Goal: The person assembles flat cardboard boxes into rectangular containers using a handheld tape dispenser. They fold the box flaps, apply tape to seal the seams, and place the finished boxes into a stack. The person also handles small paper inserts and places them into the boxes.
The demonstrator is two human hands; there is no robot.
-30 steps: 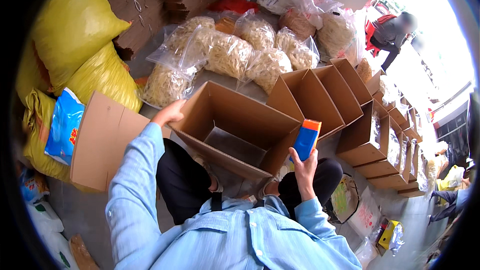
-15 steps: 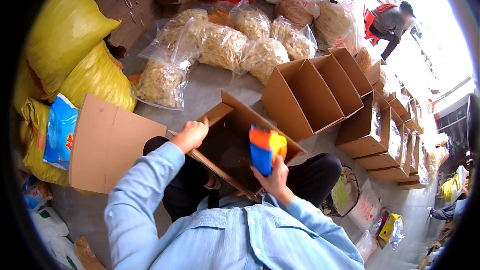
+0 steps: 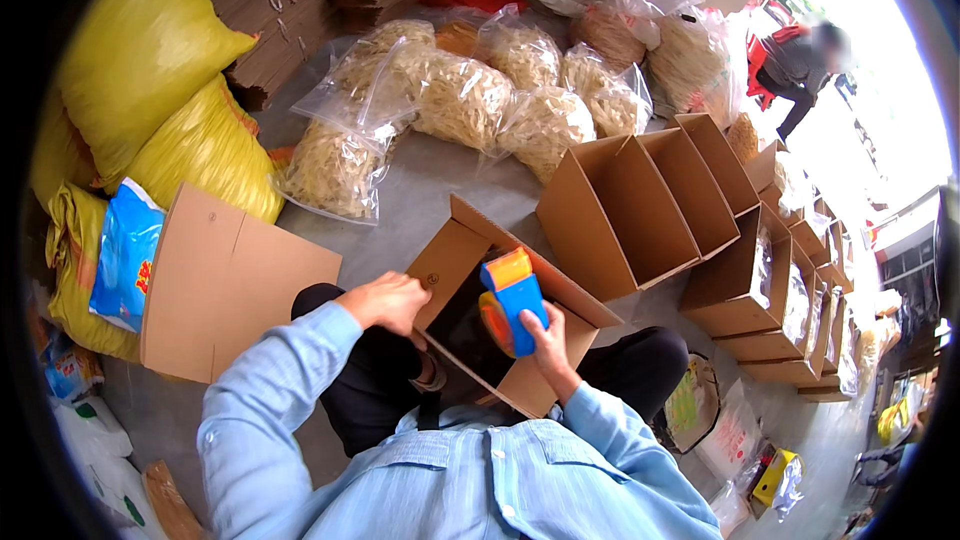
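Between my bent knees sits a cardboard box [image 3: 592, 302], tilted in the head view, with its flaps partly folded over a dark inside. My left hand [image 3: 392, 302] is closed on the box's left edge, its fingers bent over the cardboard by the left flap [image 3: 447, 262]. In my right hand [image 3: 552, 342] is a blue and orange tape dispenser [image 3: 520, 298], held above the box opening. An orange-yellow round part, like a tape roll, shows on its left side. The fingertips beneath the dispenser are partly hidden.
A flat cardboard piece [image 3: 235, 285] stands at left, before yellow sacks [image 3: 150, 30] and a blue bag [image 3: 125, 255]. Clear bags of pale dried strips [image 3: 455, 95] lie ahead. Upright open cartons [image 3: 605, 220] and filled cartons [image 3: 745, 300] line the right. A person [image 3: 800, 65] sits at far right.
The tape dispenser has turned in my right hand, its round part now facing left. My left hand has slid nearer along the box edge. The box's short flaps look folded further inward.
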